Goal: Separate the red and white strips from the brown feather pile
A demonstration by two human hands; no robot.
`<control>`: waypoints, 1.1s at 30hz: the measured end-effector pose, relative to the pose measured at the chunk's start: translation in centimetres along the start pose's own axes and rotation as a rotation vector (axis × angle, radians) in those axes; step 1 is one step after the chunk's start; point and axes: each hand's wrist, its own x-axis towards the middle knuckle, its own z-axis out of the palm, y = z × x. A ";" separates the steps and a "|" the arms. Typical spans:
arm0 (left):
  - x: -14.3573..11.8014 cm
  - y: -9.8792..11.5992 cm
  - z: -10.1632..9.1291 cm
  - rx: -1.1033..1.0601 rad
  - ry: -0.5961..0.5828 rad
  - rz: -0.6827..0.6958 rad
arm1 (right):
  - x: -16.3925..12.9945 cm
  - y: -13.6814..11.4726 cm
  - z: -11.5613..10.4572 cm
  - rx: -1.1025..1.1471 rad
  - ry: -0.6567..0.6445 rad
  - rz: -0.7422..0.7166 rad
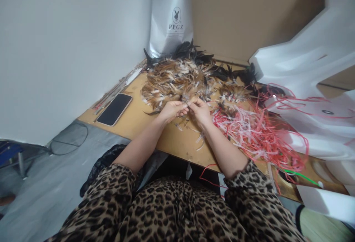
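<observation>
A big heap of brown, white and black feathers (180,77) lies on the wooden table (138,118). My left hand (172,110) and my right hand (200,111) meet at the heap's near edge, fingertips pinched together on a small bunch of feathers between them. A few loose feathers (200,140) lie on the table under my wrists. My leopard-print sleeves fill the bottom of the view.
A tangle of red and white plastic strips (255,131) spreads to the right of my hands. A black phone (115,108) lies at the table's left, beside thin rods along the wall. A silver bag (170,16) stands behind the heap. White foam pieces (313,60) sit on the right.
</observation>
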 end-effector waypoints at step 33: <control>0.1 2.4 -2.5 -0.267 0.323 0.309 | 2.5 0.2 -3.8 -0.632 0.066 -0.411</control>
